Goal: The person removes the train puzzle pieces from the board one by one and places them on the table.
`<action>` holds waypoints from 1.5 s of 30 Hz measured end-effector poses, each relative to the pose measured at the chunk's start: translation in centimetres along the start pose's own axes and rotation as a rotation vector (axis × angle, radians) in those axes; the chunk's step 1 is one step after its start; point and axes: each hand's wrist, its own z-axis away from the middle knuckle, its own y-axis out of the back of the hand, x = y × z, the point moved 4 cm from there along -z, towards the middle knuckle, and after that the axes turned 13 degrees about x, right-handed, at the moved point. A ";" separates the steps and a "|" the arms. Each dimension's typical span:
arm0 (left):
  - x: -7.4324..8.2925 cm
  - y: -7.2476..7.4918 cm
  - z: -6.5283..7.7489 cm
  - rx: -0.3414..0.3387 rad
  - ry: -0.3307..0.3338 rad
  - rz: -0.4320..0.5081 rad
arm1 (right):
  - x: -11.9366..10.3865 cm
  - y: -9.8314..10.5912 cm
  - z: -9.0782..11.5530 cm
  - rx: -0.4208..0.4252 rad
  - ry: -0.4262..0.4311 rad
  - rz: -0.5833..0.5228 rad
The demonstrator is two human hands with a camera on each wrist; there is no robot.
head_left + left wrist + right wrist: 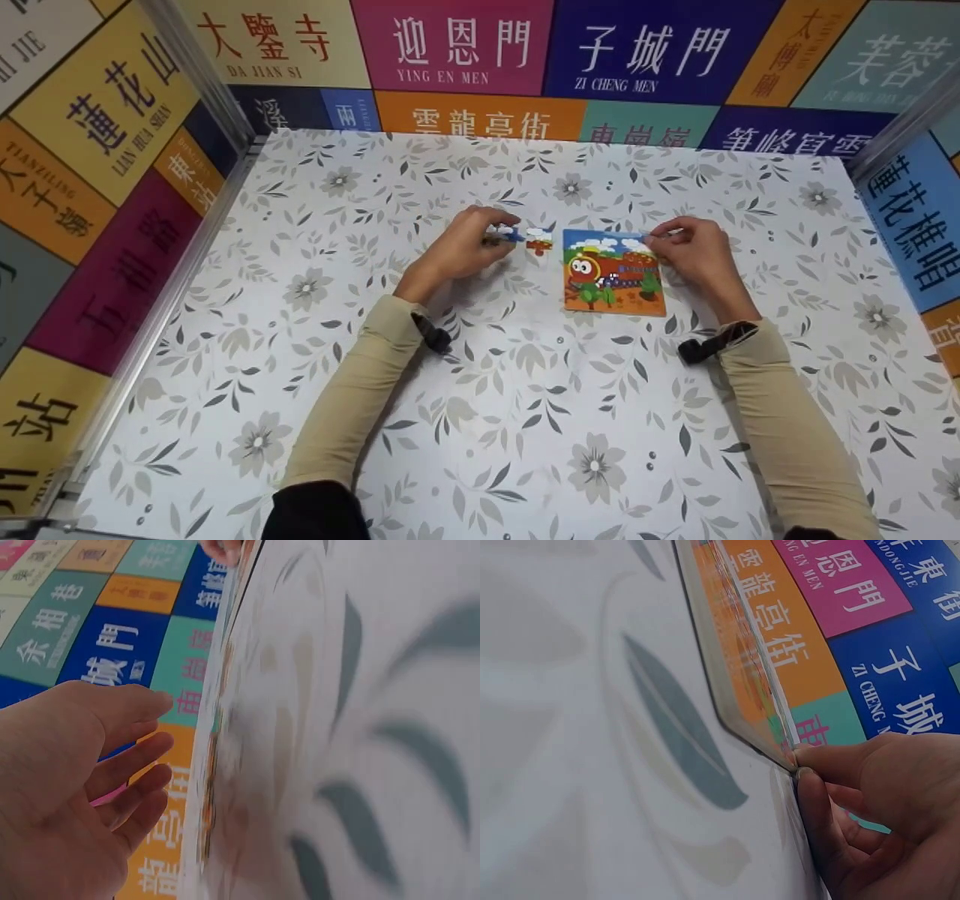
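Puzzle (611, 281) pinched at 1 corner by the right hand (697, 251), and here's the left hand (469, 244), fingers relaxed and parted, beside loose pieces (538, 244).

My flat, square train puzzle (611, 281) lay toward the far edge of the desk (510, 420), my right hand (696, 251) pinching its far right corner; loose cloud-printed pieces (538, 241) lay leftward.

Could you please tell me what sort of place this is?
Probably a small screened-off work booth: printed panels stand on three sides of the floral tabletop, with a metal post at one corner.
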 end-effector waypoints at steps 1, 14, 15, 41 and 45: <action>0.5 -0.4 -0.2 -0.010 -0.021 -0.006 | 0.0 0.0 0.1 0.002 0.003 -0.005; 5.0 -5.5 -1.6 -0.171 -0.050 0.053 | 0.1 0.0 0.1 -0.003 -0.044 -0.024; 5.2 -5.8 -1.8 -0.181 -0.047 0.046 | 0.1 0.0 0.1 -0.004 -0.046 -0.025; 9.4 -12.7 -4.8 -0.245 -0.125 0.098 | 0.3 0.1 -0.6 0.015 0.026 0.014; 10.0 -13.9 -4.9 -0.260 -0.144 0.049 | 0.3 0.0 -0.7 0.013 0.022 0.021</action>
